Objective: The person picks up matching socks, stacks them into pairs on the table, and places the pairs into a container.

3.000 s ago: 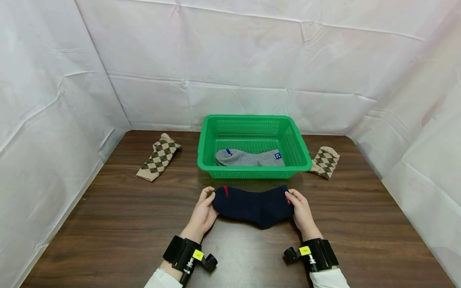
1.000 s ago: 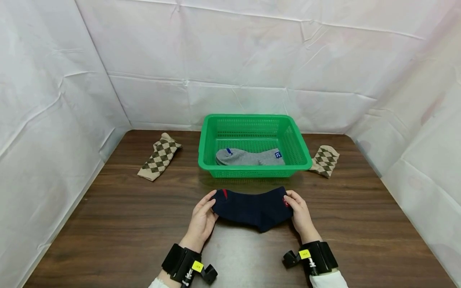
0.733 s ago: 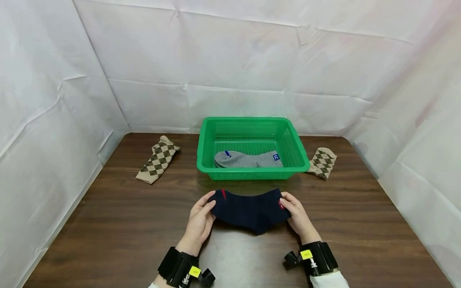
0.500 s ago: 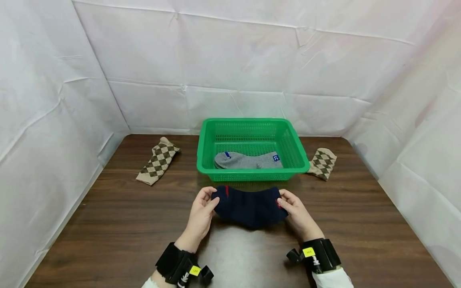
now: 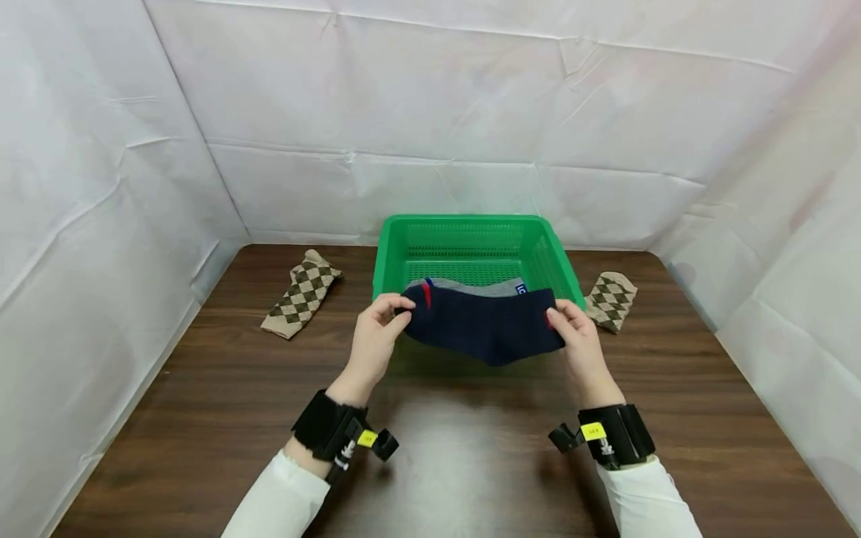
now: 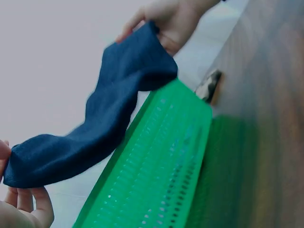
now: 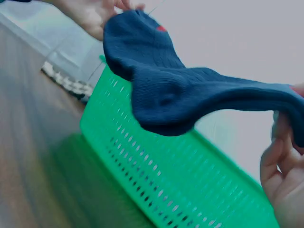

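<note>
A navy sock (image 5: 480,325) with a red mark near its toe is stretched sideways between the two hands, raised above the table in front of the basket. The left hand (image 5: 374,335) pinches its toe end; the right hand (image 5: 580,340) pinches the cuff, thumb over a red patch. In the head view the sock overlaps the near rim of the green basket (image 5: 471,228) and hides part of a grey sock (image 5: 471,288) lying inside. The left wrist view shows the navy sock (image 6: 114,102) sagging between both hands, with its heel hanging down in the right wrist view.
A beige-and-olive checked sock (image 5: 303,294) lies on the wooden table (image 5: 222,403) left of the basket. A similar checked sock (image 5: 610,300) lies at its right side, partly behind the basket's corner. White sheeting (image 5: 430,90) walls the table at the back and sides.
Both hands have lifted the navy sock and carried it forward from the table's near side to the basket's front rim. The checked socks and basket stay in place.
</note>
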The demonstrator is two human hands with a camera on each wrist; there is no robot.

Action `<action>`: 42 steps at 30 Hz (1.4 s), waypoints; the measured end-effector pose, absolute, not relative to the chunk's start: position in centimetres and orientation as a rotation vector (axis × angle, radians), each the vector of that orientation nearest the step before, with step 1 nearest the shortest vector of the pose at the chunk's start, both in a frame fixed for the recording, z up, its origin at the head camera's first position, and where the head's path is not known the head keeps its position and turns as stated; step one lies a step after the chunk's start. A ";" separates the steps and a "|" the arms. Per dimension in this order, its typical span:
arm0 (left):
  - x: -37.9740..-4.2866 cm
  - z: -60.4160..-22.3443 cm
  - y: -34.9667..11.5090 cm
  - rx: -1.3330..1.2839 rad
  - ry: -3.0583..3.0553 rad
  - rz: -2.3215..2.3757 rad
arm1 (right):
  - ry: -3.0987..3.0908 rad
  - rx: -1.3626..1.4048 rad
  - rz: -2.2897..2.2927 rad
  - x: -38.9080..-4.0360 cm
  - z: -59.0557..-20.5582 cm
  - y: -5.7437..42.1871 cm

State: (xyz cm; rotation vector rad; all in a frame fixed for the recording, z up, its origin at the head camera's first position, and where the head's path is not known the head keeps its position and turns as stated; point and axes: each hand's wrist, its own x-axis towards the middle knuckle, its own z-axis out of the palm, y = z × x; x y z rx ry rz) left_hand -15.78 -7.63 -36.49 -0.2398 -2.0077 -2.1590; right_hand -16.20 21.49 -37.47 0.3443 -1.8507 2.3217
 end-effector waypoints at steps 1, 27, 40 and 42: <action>-16.3 -36.2 -7.7 -0.245 -2.025 -2.141 | -1.837 0.328 2.323 -16.5 -37.1 21.4; -25.4 -35.5 -7.5 -0.384 -2.638 -1.731 | -2.685 0.166 1.552 -25.2 -35.4 22.2; -26.3 -36.2 -7.7 -0.220 -2.850 -1.532 | -3.010 0.200 1.395 -26.6 -34.6 20.3; -26.6 -36.2 -7.5 -0.209 -2.867 -1.467 | -3.065 0.159 1.360 -26.9 -34.3 20.1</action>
